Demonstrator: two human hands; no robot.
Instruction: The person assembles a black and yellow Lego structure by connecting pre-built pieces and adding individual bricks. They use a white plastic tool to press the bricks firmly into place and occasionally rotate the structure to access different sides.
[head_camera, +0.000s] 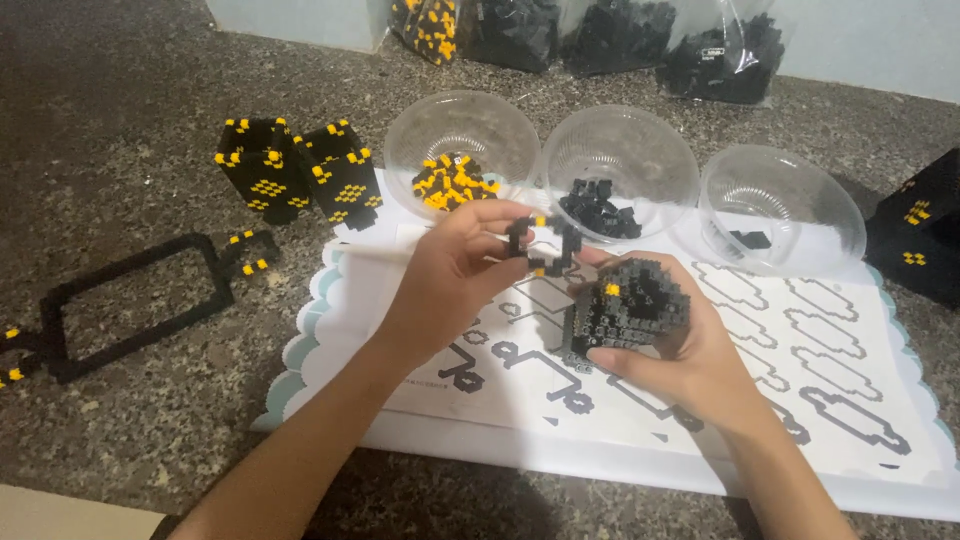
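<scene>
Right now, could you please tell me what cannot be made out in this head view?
- Black block model: its underside is hidden by the right hand.
- Thin black-and-yellow brick strip: its left end is covered by the left hand's fingers.
- Black tower: cut off by the right edge.
- Bagged bricks: cropped at the top.

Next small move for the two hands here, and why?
Probably bring the thin black-and-yellow strip in the left hand down onto the black block assembly held by the right hand. The strip sits just above and left of the assembly, seemingly not yet attached to it.
</scene>
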